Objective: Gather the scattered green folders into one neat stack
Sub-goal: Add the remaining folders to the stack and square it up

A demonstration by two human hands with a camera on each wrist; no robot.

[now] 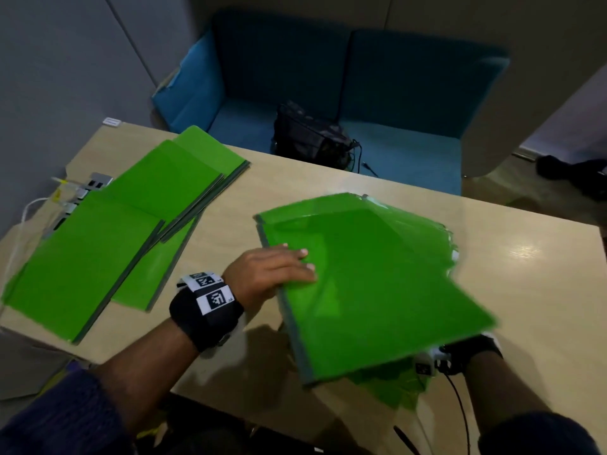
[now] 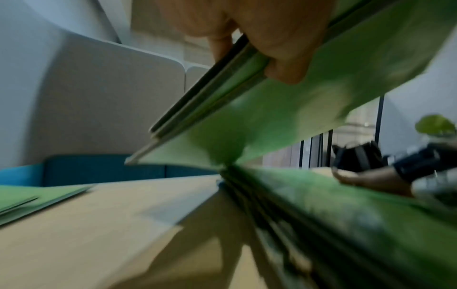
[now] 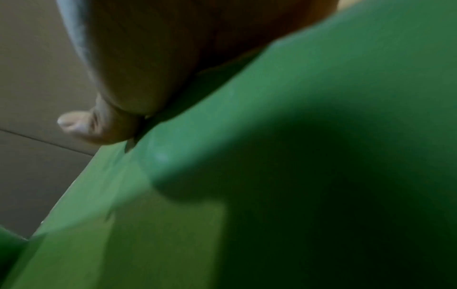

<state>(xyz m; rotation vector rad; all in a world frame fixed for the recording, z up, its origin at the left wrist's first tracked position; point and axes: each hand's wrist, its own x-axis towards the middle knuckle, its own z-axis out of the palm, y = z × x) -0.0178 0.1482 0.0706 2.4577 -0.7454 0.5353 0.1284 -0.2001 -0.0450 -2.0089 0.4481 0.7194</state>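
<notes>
Several green folders (image 1: 108, 224) lie left of the held folders (image 1: 377, 290).

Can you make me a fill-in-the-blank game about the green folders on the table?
1. The folders in the hands are coloured ____.
2. The left hand grips the folders' ____ edge.
3. The other folders lie fanned on the wooden ____.
4. Behind the table stands a ____ sofa.

Missing words: green; spine; table; blue

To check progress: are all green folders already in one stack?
No: some green folders lie apart at the table's left, away from the held pile.
</notes>
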